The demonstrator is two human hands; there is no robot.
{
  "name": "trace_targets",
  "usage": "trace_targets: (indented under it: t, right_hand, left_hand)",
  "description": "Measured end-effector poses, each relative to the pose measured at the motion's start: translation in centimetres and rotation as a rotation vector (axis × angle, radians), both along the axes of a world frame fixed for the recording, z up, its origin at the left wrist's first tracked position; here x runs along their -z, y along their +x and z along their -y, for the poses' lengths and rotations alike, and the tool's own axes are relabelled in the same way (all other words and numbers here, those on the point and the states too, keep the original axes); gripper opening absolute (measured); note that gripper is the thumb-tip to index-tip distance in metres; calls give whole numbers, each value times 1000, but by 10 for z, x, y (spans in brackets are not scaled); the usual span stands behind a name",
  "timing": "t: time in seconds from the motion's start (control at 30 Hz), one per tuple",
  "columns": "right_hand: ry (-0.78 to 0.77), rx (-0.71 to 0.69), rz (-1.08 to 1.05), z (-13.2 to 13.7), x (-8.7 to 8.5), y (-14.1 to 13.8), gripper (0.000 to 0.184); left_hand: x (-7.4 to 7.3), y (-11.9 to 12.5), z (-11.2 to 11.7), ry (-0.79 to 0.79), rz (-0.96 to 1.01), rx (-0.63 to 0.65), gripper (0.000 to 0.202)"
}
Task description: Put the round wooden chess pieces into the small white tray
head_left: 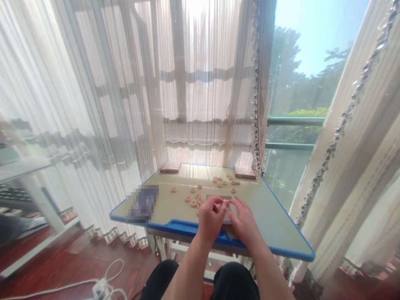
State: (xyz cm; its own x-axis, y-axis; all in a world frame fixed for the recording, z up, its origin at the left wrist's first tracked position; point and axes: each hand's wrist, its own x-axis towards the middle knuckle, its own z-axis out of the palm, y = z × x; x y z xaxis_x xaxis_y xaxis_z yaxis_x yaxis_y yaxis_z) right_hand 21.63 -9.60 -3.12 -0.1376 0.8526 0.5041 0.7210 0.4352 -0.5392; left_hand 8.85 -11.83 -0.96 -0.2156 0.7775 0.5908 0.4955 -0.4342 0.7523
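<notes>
My left hand (212, 216) is closed in a pinch above the near edge of the desk, the thumb and forefinger curled to a ring. Something small and pale shows at its fingertips, too small to name. Close beside it on the right, my right hand (243, 218) has its fingers stretched out over a shallow whitish box or sheet (230, 210). The hands partly cover this thing. To the left of my left hand lies a loose cluster of round wooden chess pieces (194, 203) with red or dark marks. More round pieces (224, 183) are scattered farther back.
The pale desktop (268, 221) has a blue rim and a blue tray groove (181, 225) at the front. Flat boxes stand at the back left (170, 167) and back right (245, 171). A blurred dark object (143, 204) lies at left. A white power strip (102, 288) is on the floor.
</notes>
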Motion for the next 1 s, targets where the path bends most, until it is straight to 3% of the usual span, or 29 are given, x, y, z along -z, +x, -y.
trace_targets:
  t: [0.13, 0.27, 0.43, 0.73, 0.87, 1.0]
  right_hand:
    - [-14, -131, 35, 1, -5, 1, 35]
    - [65, -117, 77, -1, -3, -7, 29]
    - [223, -169, -61, 2, -5, -11, 32]
    - [278, -325, -158, 0, -16, -3, 16]
    - [142, -375, -89, -9, -19, 0, 12]
    - [230, -380, 15, -13, -22, 10, 11]
  left_hand:
    - [6, -6, 2, -9, 10, -69, 23]
    - [9, -16, -1, 42, 87, -120, 20]
    - [12, -18, -1, 99, -16, -83, 14]
    - [9, -15, 3, 139, -124, -11, 11]
    - [12, -18, 1, 166, -147, -157, 13]
    - [14, -25, 1, 142, -242, -298, 15]
